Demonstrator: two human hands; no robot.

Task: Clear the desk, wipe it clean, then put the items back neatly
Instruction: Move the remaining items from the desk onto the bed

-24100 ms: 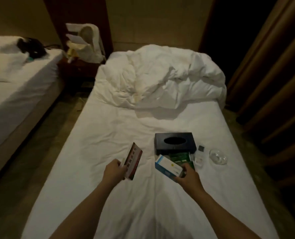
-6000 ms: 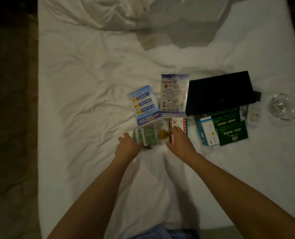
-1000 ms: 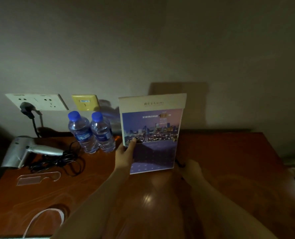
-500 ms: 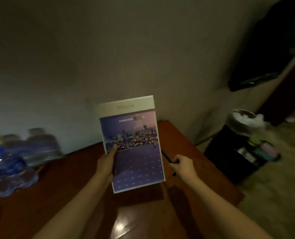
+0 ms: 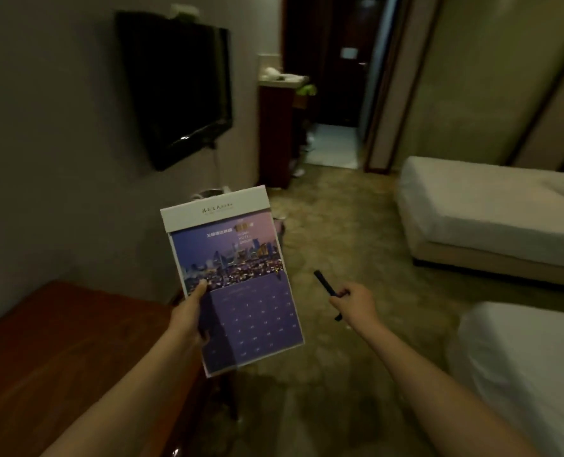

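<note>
Turning away from the desk (image 5: pixel 60 351), the person now faces the room, where a moment ago the view was square on the wall behind it; the calendar (image 5: pixel 234 278) and the pen (image 5: pixel 326 288) have come off the wood and are being carried, so I judge the clearing is nearly through and the wiping not yet begun. The left hand (image 5: pixel 188 321) grips the calendar by its left edge, thumb across the printed front, holding it upright off the desk's corner; the right hand (image 5: pixel 353 303) is curled round the dark pen, which sticks out above and below the fist. The desk lies low at the left, reddish wood, only its near corner in view. Beyond, patterned carpet (image 5: pixel 340 225); two white beds (image 5: pixel 491 206) at the right; a dark television (image 5: pixel 178 87) on the left wall; a dim doorway (image 5: pixel 330 77) farthest off.
</note>
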